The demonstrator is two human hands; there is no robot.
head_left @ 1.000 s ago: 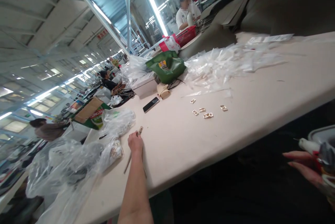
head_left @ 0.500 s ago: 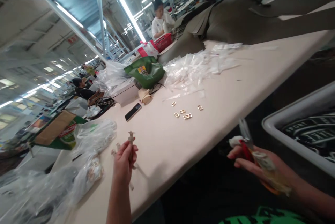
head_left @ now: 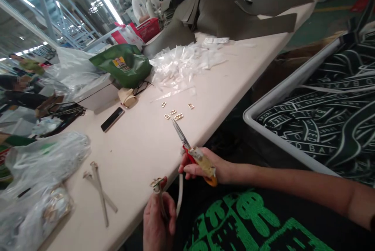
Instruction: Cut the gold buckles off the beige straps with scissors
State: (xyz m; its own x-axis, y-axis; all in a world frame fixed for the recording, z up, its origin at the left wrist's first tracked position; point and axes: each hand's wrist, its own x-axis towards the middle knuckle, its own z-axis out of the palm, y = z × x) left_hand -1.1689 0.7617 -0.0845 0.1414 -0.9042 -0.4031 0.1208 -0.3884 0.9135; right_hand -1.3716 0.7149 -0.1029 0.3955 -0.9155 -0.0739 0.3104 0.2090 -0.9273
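Observation:
Low in the picture, at the table's front edge, my left hand [head_left: 158, 217] is closed around a narrow beige strap [head_left: 180, 194] with a gold metal buckle [head_left: 156, 183] at its top. The strap loops up to the fingertips of my right hand [head_left: 224, 168], which seem to pinch its other end. That same hand grips a pair of scissors [head_left: 202, 160], their handles red and orange and partly wrapped in yellowish material. The blades point up and left, nearly closed. Two similar straps with buckle ends [head_left: 101, 194] lie crossed on the table to the left.
Several loose gold buckles [head_left: 173, 112] lie mid-table. Behind are a phone [head_left: 113, 119], a green bag [head_left: 124, 65], clear plastic scraps [head_left: 181, 61] and grey-brown sheets [head_left: 219, 12]. Plastic bags [head_left: 48, 161] lie left. A bin [head_left: 249, 118] of printed dark webbing stands right. Co-workers sit farther back.
My left hand has come down and right, off the tabletop, with a strap; two straps now lie on the table. My right hand has brought the scissors in beside it. The view has turned right.

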